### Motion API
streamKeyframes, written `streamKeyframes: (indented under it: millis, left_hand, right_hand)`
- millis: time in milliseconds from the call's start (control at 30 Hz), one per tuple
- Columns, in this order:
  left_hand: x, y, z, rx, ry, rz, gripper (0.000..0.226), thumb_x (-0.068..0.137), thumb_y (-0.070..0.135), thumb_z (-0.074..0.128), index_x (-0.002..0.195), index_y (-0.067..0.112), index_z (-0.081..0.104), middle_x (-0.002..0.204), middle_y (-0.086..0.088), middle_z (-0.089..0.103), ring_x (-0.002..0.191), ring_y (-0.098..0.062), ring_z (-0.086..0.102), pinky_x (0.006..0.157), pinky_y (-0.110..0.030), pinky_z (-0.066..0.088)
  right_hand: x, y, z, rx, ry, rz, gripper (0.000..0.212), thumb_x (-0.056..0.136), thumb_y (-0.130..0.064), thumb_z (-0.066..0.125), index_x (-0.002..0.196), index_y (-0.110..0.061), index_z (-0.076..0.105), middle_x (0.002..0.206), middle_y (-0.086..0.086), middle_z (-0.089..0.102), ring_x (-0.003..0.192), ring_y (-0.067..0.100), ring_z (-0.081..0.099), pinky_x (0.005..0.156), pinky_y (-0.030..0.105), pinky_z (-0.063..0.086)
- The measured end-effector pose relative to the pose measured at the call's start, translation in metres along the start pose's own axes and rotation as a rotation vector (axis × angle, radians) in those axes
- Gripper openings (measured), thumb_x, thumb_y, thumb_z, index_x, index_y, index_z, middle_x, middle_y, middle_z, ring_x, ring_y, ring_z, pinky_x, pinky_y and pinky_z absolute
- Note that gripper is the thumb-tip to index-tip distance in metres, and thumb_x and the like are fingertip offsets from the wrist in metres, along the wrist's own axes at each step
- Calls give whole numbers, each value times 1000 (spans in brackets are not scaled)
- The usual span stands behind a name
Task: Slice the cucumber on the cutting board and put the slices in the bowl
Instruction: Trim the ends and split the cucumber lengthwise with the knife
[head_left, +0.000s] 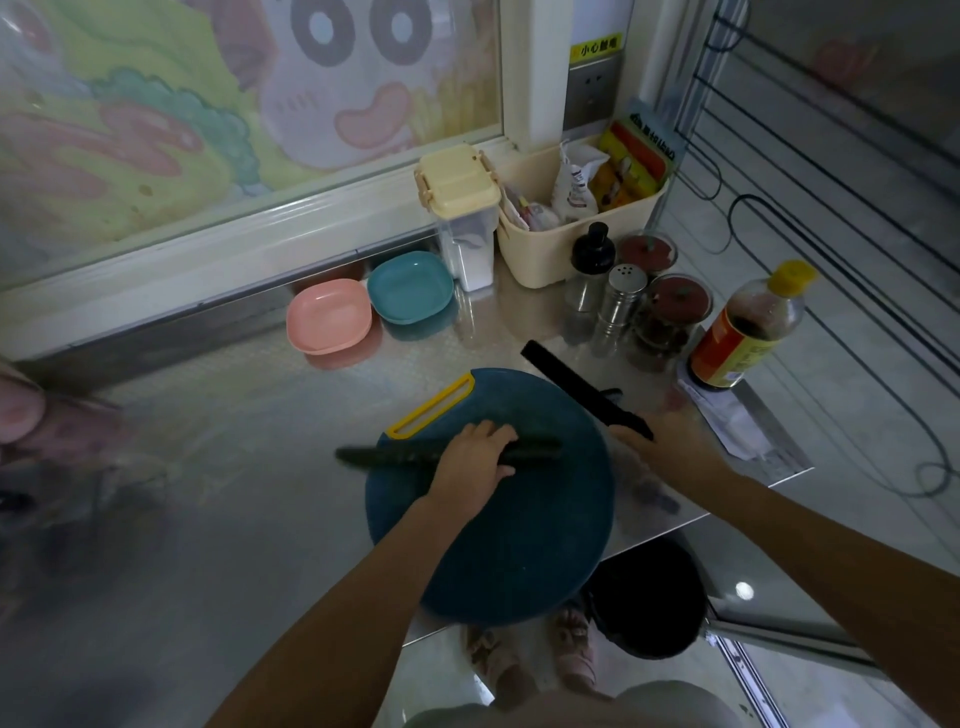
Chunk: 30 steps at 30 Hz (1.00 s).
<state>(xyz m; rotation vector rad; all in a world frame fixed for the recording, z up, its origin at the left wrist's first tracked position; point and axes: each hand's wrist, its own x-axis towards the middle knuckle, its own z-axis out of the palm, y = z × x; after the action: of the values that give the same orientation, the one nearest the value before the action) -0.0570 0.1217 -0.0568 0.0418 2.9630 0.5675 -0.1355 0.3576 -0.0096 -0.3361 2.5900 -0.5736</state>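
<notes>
We find the widest free room on the bare countertop (223, 431) left of the cutting board (493, 545); it runs unbroken to the pink bowl (328, 322) & teal bowl (410, 287) at the rear. The board's near half is bare. The cucumber (535, 451), gripped by the left hand (475, 462), lies across the far half, one end past the left edge. R side is tight: the knife (582, 387), held by the right hand (670, 441), slants over the far-right rim. Behind it stand shakers (626, 283), jars (675, 306) & a sauce bottle (748, 327), close-packed. A lidded container (457, 182) & cream bin (545, 249) block the rear right.
</notes>
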Motion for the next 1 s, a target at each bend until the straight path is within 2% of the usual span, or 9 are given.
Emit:
streamKeyframes:
  millis: [167,333,433,567,667,767,867,933,1000]
  left_hand:
    - [4,-14,3,-21,50,87,52,78,44,69,124,21,61,122,-5,56,122,-26,42,110,-49,15]
    - [-6,-29,0,-60,165,-188,88,68,80,37,129,19,52,139,-5,41,135,-26,23,112,-48,0]
    - [-12,-43,0,-102,177,-262,81,70,75,53,122,14,55,138,-7,41,138,-27,20,114,-47,-4]
    - [-9,-46,0,-167,208,-256,59,71,61,67,107,14,62,128,-5,50,130,-22,33,113,-47,4]
    - [-7,-46,1,-184,222,-262,56,70,59,69,103,15,63,125,-4,51,127,-21,36,113,-46,5]
    - [-8,-47,1,-189,239,-254,54,69,57,71,102,15,63,124,-4,52,126,-21,36,113,-45,5]
    - [-10,-46,2,-205,272,-239,52,68,54,74,100,14,63,123,-5,53,125,-22,38,113,-46,6]
    - [-11,-45,3,-207,287,-239,52,67,53,75,99,14,64,123,-5,54,125,-23,38,113,-47,5]
    - [-11,-45,4,-202,295,-236,52,66,53,76,99,14,64,123,-6,54,125,-24,39,113,-47,6]
  right_hand:
    - [-7,-11,-2,-156,90,-127,32,97,-41,40,79,-16,49,73,-2,57,68,16,51,61,28,37]
    - [-20,-13,-2,-314,-48,-149,41,95,-53,32,62,-28,31,56,-10,37,54,10,41,54,24,33]
    - [-24,-12,-1,-462,-36,-224,53,89,-65,20,80,-23,52,55,-10,32,46,3,29,44,20,22]
    - [-24,-6,2,-519,15,-306,43,95,-50,36,100,-16,61,53,-11,28,45,2,25,42,19,19]
    - [-24,-12,5,-511,132,-448,28,82,-43,66,75,-16,65,43,-11,18,36,0,15,35,17,17]
    - [-21,-7,10,-573,246,-475,30,66,-41,80,55,-20,62,31,-4,37,24,5,21,32,13,1]
    - [-19,7,25,-600,178,-468,41,96,-48,35,96,-21,65,68,0,66,51,12,56,46,24,38]
    - [-21,12,26,-522,32,-394,43,96,-52,28,116,-22,53,95,0,67,80,19,64,68,29,48]
    - [-22,13,27,-516,69,-403,43,96,-53,30,116,-23,52,97,0,67,83,21,65,71,31,50]
